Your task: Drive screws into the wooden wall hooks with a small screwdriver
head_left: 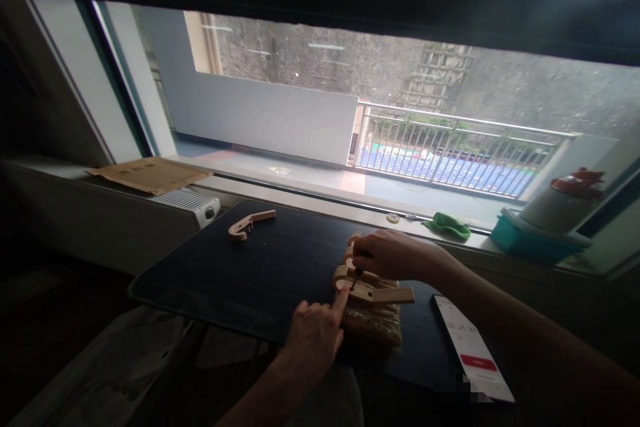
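- Right hand: fingers closed on slim dark tool, tip down at hooked wooden piece.
- Left hand: index finger on piece's curved end, others curled; can't tell if they hold anything.
- Piece lies on plastic-wrapped block on dark table, straight end past block's right side.
- Risk: tool slips, jabs left fingertip right beside it.
- Risk: wrap looks slick; off-centre push could skid or twist piece.
- Risk: right forearm swings, knocks phone.
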{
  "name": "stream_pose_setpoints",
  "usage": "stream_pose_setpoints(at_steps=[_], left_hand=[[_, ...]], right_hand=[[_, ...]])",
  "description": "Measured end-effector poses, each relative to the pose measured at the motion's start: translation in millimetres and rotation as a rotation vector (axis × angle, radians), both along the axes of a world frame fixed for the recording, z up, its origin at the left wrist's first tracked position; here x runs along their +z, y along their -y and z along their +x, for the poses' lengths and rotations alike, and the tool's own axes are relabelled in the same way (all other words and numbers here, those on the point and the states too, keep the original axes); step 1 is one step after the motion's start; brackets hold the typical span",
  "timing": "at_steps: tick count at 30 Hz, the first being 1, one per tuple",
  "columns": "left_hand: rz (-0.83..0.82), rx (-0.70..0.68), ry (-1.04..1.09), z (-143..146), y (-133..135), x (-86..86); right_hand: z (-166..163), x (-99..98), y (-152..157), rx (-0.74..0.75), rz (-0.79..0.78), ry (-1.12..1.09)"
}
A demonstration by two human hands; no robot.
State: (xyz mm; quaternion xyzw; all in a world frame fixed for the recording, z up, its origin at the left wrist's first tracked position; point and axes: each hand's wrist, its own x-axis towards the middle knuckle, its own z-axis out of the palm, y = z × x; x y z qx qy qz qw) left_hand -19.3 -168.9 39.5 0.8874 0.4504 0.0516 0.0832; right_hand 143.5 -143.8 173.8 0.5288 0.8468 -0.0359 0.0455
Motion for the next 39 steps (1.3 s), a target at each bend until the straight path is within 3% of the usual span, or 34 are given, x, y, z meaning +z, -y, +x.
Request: stream_pose_setpoints(at_steps=[5, 11, 17, 27, 34, 39], left_hand=[[-0.011, 0.001, -0.007, -1.7, -0.3, -0.2], [-0.028, -0.022, 0.005, -1.1, -2.2, 1.6], [-0.01, -0.022, -0.004, -3.2, -3.6, 2.8], [-0.051, -0.041, -0.022, -2.6, -6.0, 22.6], [-0.038, -0.088, 0.08, -11.5, -10.1, 18.0], [-0.034, -0.054, 0.124, -6.9, -15.7, 12.8]], right_hand=[[3.7, 1.1, -1.1, 0.08, -0.011, 0.011], [7.2, -11.1, -3.3, 0.017, 0.018, -0.035], [6.1, 1.0, -2.7, -0.009, -0.061, -0.037], [2.7, -9.0, -2.0, 0.044, 0.041, -0.018], [6.2, 3.1, -2.9, 0.029, -0.07, -0.053], [8.1, -4.9, -5.5, 0.06, -0.021, -0.085]])
